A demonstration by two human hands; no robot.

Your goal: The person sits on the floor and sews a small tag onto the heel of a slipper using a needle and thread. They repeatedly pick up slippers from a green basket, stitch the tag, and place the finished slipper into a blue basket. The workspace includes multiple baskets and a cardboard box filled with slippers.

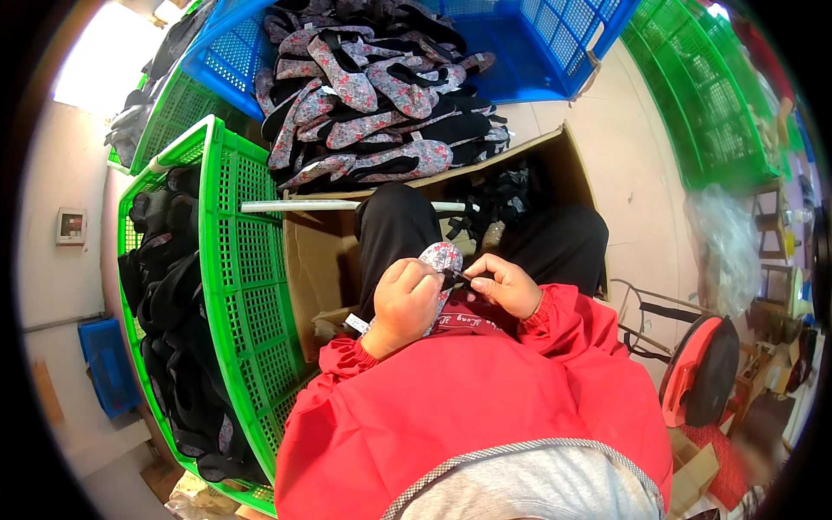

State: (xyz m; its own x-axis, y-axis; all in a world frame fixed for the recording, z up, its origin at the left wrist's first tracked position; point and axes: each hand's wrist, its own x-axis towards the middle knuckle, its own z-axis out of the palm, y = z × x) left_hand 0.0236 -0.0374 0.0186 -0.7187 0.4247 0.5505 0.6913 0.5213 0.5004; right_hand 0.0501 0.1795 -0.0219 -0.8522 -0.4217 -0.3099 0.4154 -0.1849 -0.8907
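A fabric shoe (pixel 443 256), grey with a red floral print and a black opening, is held over my lap. My left hand (pixel 406 305) is closed around its side, with part of the shoe hidden behind the fingers. At the shoe's black edge, my right hand (pixel 507 286) pinches with thumb and forefinger. Something thin and dark shows at those fingertips, too small to name. Below my left hand a small white tag (pixel 356 323) sticks out.
Past my knees, matching floral shoes (pixel 390 91) lie heaped by a blue crate (pixel 555 52). An open cardboard box (pixel 325 260) holds black scraps, with a white rod (pixel 303 206) across it. Dark shoes fill a green crate (pixel 247 260) on the left. A red-and-black seat (pixel 693 373) stands right.
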